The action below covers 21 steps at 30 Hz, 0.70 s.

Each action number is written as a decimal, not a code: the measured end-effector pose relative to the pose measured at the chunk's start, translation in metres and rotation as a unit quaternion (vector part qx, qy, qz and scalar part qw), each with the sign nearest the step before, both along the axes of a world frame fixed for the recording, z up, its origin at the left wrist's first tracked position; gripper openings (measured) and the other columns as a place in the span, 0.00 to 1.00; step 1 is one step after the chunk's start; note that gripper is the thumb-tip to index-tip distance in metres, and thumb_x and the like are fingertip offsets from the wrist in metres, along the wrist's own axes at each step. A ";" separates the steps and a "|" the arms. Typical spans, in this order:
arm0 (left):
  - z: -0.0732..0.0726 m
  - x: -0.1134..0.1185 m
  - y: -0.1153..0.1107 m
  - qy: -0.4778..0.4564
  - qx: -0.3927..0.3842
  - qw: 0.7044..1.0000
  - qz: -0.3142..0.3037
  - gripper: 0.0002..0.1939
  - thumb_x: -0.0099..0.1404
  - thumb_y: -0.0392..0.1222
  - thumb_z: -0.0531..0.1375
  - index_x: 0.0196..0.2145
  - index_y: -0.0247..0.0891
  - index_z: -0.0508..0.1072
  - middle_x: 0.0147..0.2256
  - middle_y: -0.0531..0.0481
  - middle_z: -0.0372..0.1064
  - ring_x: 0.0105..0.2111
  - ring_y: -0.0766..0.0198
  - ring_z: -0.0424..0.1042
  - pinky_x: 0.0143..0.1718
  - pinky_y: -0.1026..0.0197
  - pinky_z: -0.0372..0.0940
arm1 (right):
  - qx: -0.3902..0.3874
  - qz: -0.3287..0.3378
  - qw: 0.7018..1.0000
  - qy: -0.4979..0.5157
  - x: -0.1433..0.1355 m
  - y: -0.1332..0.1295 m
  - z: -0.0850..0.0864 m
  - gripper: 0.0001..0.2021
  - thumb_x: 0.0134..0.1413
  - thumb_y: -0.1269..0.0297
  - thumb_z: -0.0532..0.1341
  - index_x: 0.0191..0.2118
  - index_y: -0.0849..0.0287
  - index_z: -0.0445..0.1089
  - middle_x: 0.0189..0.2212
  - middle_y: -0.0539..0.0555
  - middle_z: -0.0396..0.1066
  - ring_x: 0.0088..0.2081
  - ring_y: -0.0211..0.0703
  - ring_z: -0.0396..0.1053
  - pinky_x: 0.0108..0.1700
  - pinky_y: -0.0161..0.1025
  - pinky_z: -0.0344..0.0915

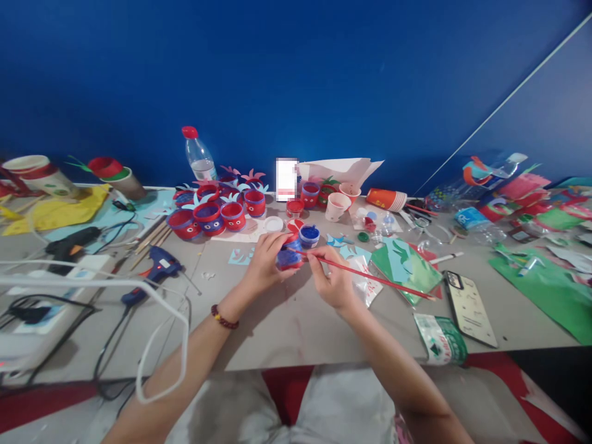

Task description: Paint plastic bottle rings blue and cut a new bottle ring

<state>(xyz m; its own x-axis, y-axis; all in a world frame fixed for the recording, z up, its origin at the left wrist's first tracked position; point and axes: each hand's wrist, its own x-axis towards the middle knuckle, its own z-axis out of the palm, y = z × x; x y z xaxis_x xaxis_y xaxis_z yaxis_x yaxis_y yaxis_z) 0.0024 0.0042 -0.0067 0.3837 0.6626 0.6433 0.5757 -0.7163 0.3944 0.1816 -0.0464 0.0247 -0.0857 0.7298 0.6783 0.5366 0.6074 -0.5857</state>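
Note:
My left hand [266,260] is wrapped round a small red cup with a blue painted band [290,258], held just above the grey table. In my right hand [332,277] is a long red paintbrush [370,274], pinched near its front part, its tip touching the cup's blue side. Right behind the cup stands an open jar of blue paint [309,234]. A jar of red paint [295,208] is further back. Several finished-looking red and blue cups with eyes and paper leaves [209,219] stand at the back left.
Glue gun [161,264], power strip [60,308] and looping cables lie at left. White cup [337,206], stacked orange cups [387,200] and green sheets [407,271] are at right, with a phone [469,308] and green packet [440,339] near the front edge. A bottle [200,157] stands behind.

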 end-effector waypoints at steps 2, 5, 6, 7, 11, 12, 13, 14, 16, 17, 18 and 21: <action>0.002 -0.001 -0.001 -0.001 -0.017 1.000 0.003 0.35 0.51 0.41 0.70 0.55 0.40 0.63 0.52 0.42 0.67 0.52 0.49 0.65 0.53 0.45 0.62 | 0.008 -0.020 1.000 0.005 0.002 0.002 0.002 0.05 0.62 0.67 0.54 0.36 0.54 0.66 0.29 0.51 0.74 0.31 0.42 0.73 0.33 0.37 0.68; 0.006 -0.002 -0.002 -0.005 -0.038 0.999 0.013 0.34 0.52 0.40 0.69 0.55 0.42 0.63 0.52 0.43 0.68 0.52 0.50 0.65 0.54 0.46 0.61 | 0.008 -0.058 0.998 0.004 0.008 0.004 0.004 0.05 0.62 0.66 0.54 0.35 0.53 0.65 0.29 0.52 0.74 0.31 0.43 0.73 0.33 0.38 0.68; 0.008 -0.002 -0.002 -0.007 -0.040 0.999 0.013 0.33 0.52 0.40 0.69 0.55 0.42 0.63 0.52 0.43 0.68 0.52 0.50 0.65 0.54 0.46 0.61 | 0.006 -0.073 0.997 0.002 0.010 0.005 0.003 0.05 0.62 0.66 0.54 0.35 0.53 0.65 0.28 0.52 0.74 0.31 0.43 0.73 0.33 0.38 0.67; 0.009 -0.003 -0.002 -0.009 -0.039 0.999 0.012 0.33 0.53 0.41 0.69 0.55 0.41 0.63 0.52 0.43 0.68 0.52 0.50 0.65 0.54 0.46 0.61 | 0.003 -0.086 0.996 -0.002 0.012 0.006 0.002 0.05 0.62 0.66 0.54 0.34 0.54 0.65 0.28 0.52 0.73 0.31 0.43 0.73 0.33 0.38 0.67; 0.010 -0.003 -0.002 -0.005 -0.046 0.999 0.017 0.33 0.52 0.42 0.69 0.54 0.41 0.64 0.51 0.43 0.68 0.51 0.49 0.65 0.54 0.46 0.61 | -0.025 -0.075 0.996 -0.037 0.013 0.007 -0.005 0.06 0.63 0.66 0.53 0.35 0.55 0.65 0.29 0.53 0.72 0.32 0.43 0.72 0.34 0.39 0.66; 0.010 -0.003 -0.002 -0.003 -0.050 0.999 0.021 0.32 0.52 0.42 0.69 0.54 0.41 0.64 0.51 0.43 0.68 0.51 0.49 0.65 0.53 0.45 0.61 | -0.030 -0.060 0.997 -0.048 0.012 0.007 -0.006 0.06 0.64 0.66 0.53 0.35 0.55 0.65 0.29 0.53 0.72 0.32 0.43 0.71 0.34 0.39 0.65; 0.009 -0.003 -0.001 -0.002 -0.051 0.998 0.026 0.32 0.52 0.42 0.69 0.54 0.41 0.64 0.51 0.43 0.68 0.51 0.49 0.65 0.53 0.45 0.61 | -0.029 -0.046 0.997 -0.056 0.011 0.006 -0.007 0.06 0.64 0.66 0.53 0.36 0.55 0.65 0.29 0.53 0.72 0.32 0.43 0.71 0.34 0.39 0.65; 0.009 -0.003 -0.001 -0.001 -0.050 0.998 0.032 0.32 0.52 0.42 0.69 0.54 0.41 0.65 0.51 0.43 0.68 0.51 0.49 0.66 0.53 0.45 0.62 | -0.024 -0.034 0.997 -0.059 0.010 0.005 -0.006 0.06 0.64 0.66 0.53 0.36 0.55 0.65 0.30 0.53 0.72 0.32 0.43 0.71 0.34 0.39 0.65; 0.008 -0.003 0.000 -0.001 -0.039 0.998 0.039 0.32 0.51 0.42 0.69 0.53 0.41 0.65 0.50 0.43 0.68 0.50 0.48 0.66 0.53 0.45 0.62 | -0.010 -0.016 0.998 -0.055 0.008 0.003 -0.004 0.06 0.63 0.67 0.52 0.36 0.54 0.65 0.30 0.53 0.73 0.33 0.43 0.72 0.35 0.39 0.66; 0.007 -0.003 0.001 -0.001 -0.034 0.999 0.041 0.32 0.51 0.42 0.69 0.53 0.40 0.65 0.49 0.43 0.68 0.50 0.49 0.66 0.53 0.46 0.62 | -0.005 -0.008 0.999 -0.051 0.007 0.002 -0.002 0.06 0.63 0.67 0.52 0.36 0.54 0.65 0.30 0.53 0.73 0.34 0.43 0.72 0.36 0.39 0.67; 0.007 -0.003 0.001 0.000 -0.028 0.999 0.042 0.32 0.52 0.43 0.69 0.53 0.40 0.65 0.49 0.43 0.68 0.50 0.49 0.66 0.53 0.46 0.62 | -0.004 -0.002 0.999 -0.045 0.007 0.001 -0.001 0.06 0.63 0.67 0.53 0.36 0.54 0.65 0.31 0.53 0.73 0.34 0.43 0.72 0.36 0.39 0.67; 0.007 -0.002 0.001 0.004 -0.020 0.999 0.043 0.31 0.53 0.44 0.69 0.53 0.39 0.65 0.49 0.42 0.69 0.49 0.49 0.67 0.52 0.46 0.62 | -0.020 0.021 0.999 -0.021 0.007 -0.001 0.001 0.06 0.63 0.67 0.53 0.37 0.54 0.66 0.31 0.52 0.73 0.33 0.42 0.72 0.35 0.38 0.68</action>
<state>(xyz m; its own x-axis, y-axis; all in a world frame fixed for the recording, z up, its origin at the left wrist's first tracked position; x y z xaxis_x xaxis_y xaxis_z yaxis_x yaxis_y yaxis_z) -0.0001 0.0057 -0.0001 0.3296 0.7187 0.6122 0.6382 -0.6475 0.4165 0.1882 -0.0474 0.0254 -0.1437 0.7515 0.6439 0.5354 0.6062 -0.5880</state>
